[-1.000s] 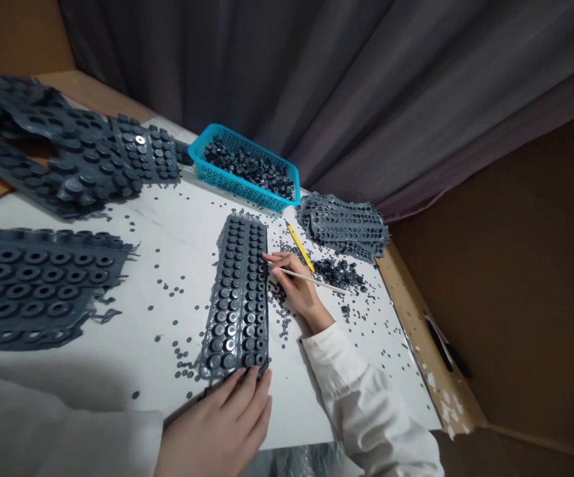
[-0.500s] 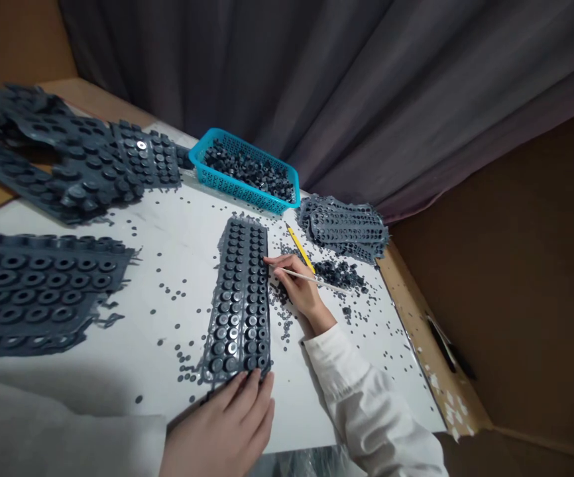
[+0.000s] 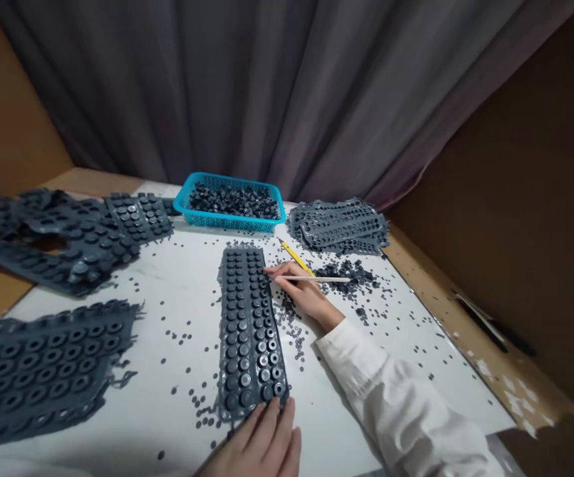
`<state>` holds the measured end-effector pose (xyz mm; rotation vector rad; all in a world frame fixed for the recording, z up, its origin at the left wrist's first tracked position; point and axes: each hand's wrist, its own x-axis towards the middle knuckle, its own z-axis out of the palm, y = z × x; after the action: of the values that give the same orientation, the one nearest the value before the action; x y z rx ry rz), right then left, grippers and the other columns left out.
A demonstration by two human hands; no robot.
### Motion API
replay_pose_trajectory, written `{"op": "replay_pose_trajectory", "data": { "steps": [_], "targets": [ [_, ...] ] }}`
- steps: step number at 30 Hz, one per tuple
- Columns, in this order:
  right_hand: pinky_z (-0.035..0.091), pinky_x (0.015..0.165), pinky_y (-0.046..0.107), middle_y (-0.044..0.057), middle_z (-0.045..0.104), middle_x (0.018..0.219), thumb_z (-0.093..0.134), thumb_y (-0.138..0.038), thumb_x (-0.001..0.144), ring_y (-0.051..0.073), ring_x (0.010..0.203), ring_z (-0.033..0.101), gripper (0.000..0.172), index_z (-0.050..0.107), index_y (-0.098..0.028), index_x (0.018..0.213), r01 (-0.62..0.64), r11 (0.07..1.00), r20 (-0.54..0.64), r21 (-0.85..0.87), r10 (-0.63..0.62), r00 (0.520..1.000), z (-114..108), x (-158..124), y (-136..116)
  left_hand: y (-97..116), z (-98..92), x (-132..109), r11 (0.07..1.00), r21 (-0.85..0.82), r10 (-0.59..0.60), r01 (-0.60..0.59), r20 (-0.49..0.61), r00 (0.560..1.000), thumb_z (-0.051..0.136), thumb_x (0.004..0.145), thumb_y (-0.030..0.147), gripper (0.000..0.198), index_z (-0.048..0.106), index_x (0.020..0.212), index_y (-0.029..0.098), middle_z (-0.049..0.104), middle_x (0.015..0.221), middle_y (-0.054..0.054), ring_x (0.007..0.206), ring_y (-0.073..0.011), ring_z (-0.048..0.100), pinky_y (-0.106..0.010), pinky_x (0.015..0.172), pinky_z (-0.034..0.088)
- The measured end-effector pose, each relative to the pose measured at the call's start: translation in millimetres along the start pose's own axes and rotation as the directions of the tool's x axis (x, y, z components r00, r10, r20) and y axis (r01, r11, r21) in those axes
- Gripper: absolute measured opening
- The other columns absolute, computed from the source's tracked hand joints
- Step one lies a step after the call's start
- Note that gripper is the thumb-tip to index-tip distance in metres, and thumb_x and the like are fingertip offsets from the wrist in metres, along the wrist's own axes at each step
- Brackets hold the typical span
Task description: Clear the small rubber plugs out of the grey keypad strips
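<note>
Head view: the right hand (image 3: 307,295) pinches a pale stick (image 3: 329,279) between narrowed fingers, much as a pen is held, presumably for fine control of its tip. One fingertip reaches the right edge of a studded mat (image 3: 247,318); whether the stick's tip meets a stud is too small to tell. The left hand (image 3: 264,444) grips nothing; its fingers lie extended, close side by side, their tips over the mat's near end, seemingly to steady it. The mat lies lengthwise between both hands, straight ahead on the white counter (image 3: 182,275), within easy reach of each.

Just right of it, a yellow tool (image 3: 294,256) and a pile of bits (image 3: 349,275) lie near the working hand. Dark discs are scattered around. Farther back stand a blue basket (image 3: 230,221) of bits and a stack of sheets (image 3: 341,225), likely set there to leave elbow room. More rubbery mats (image 3: 38,371) lie left.
</note>
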<state>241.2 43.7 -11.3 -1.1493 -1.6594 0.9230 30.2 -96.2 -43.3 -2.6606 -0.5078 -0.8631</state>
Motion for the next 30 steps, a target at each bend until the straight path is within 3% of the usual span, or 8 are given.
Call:
{"op": "replay_pose_trajectory", "data": {
  "steps": [3,7,11,15,19,22,26,30],
  "targets": [
    [0.047,0.091,0.041,0.007,0.070,0.098,0.058,-0.044,0.087,0.024,0.110,0.063,0.024,0.056,-0.021,0.081,-0.033,0.998,0.041,0.056,0.031,0.999,2.1,-1.0,-1.5,-1.7,1.1,4.1,0.999,-0.021,-0.030,0.028,-0.085,0.996,0.023,0.098,0.016,0.040,0.062,0.093,0.022,0.072,0.099,0.001,0.092,-0.0151,0.062,-0.028,0.086,0.041],
    [0.048,0.088,0.041,0.007,0.069,0.095,0.055,-0.046,0.088,0.025,0.108,0.063,0.026,0.055,-0.021,0.081,-0.020,0.999,0.036,0.038,0.019,0.999,1.5,-1.1,1.0,0.4,5.1,5.9,0.999,-0.041,-0.032,0.027,-0.114,0.993,0.024,0.097,0.013,0.039,0.062,0.091,0.021,0.073,0.096,0.001,0.089,-0.0137,0.064,-0.025,0.081,0.045],
    [0.048,0.083,0.038,0.008,0.070,0.099,0.049,-0.041,0.093,0.023,0.100,0.064,0.023,0.055,-0.022,0.082,0.096,0.983,0.030,-0.157,-0.092,0.995,-0.2,0.5,6.1,2.3,11.0,2.1,0.999,-0.033,-0.026,0.022,-0.116,0.993,0.025,0.098,0.017,0.037,0.061,0.093,0.020,0.072,0.096,-0.001,0.089,-0.0131,0.065,-0.024,0.084,0.046],
    [0.047,0.080,0.036,0.008,0.070,0.104,0.045,-0.031,0.095,0.022,0.093,0.061,0.019,0.058,-0.022,0.084,0.221,0.889,0.058,-0.402,-0.216,0.975,-0.3,6.0,13.0,0.1,12.6,-1.6,1.000,-0.006,0.026,-0.026,-0.096,0.995,0.030,0.099,0.022,0.029,0.059,0.096,0.019,0.071,0.098,-0.002,0.091,-0.0132,0.065,-0.024,0.087,0.046],
    [0.048,0.078,0.034,0.007,0.069,0.089,0.050,-0.029,0.091,0.023,0.088,0.060,0.015,0.062,-0.021,0.086,0.212,0.857,-0.001,-0.469,-0.241,0.971,-2.0,12.5,20.6,-2.4,7.4,-1.6,0.997,0.016,0.071,-0.070,-0.052,0.996,0.036,0.097,0.023,0.023,0.058,0.100,0.018,0.070,0.103,-0.004,0.096,-0.0138,0.063,-0.025,0.091,0.045],
    [0.047,0.078,0.035,0.007,0.068,0.083,0.051,-0.029,0.089,0.024,0.086,0.061,0.016,0.061,-0.021,0.079,0.158,0.878,-0.100,-0.453,-0.226,0.969,-7.2,16.2,24.0,-2.6,0.7,1.3,0.999,0.005,0.051,-0.051,0.001,0.999,0.031,0.097,0.018,0.028,0.059,0.100,0.019,0.070,0.103,-0.002,0.096,-0.0136,0.063,-0.025,0.090,0.045],
    [0.048,0.079,0.036,0.007,0.068,0.092,0.046,-0.031,0.092,0.024,0.091,0.064,0.016,0.056,-0.021,0.084,0.100,0.929,-0.207,-0.356,-0.183,0.961,-11.9,15.2,21.4,-2.4,-4.0,3.6,0.999,-0.018,0.027,-0.027,0.031,0.999,0.028,0.097,0.016,0.034,0.061,0.097,0.021,0.071,0.104,0.000,0.097,-0.0141,0.063,-0.026,0.087,0.043],
    [0.048,0.088,0.037,0.005,0.067,0.096,0.053,-0.031,0.090,0.023,0.109,0.062,0.012,0.054,-0.022,0.082,0.066,0.996,-0.093,-0.055,-0.071,0.993,-8.4,9.2,13.0,-3.1,-0.7,-0.3,0.998,-0.047,0.033,-0.032,0.021,0.999,0.030,0.097,0.018,0.032,0.062,0.099,0.021,0.070,0.107,-0.002,0.100,-0.0141,0.061,-0.027,0.089,0.043]
  ]
}}
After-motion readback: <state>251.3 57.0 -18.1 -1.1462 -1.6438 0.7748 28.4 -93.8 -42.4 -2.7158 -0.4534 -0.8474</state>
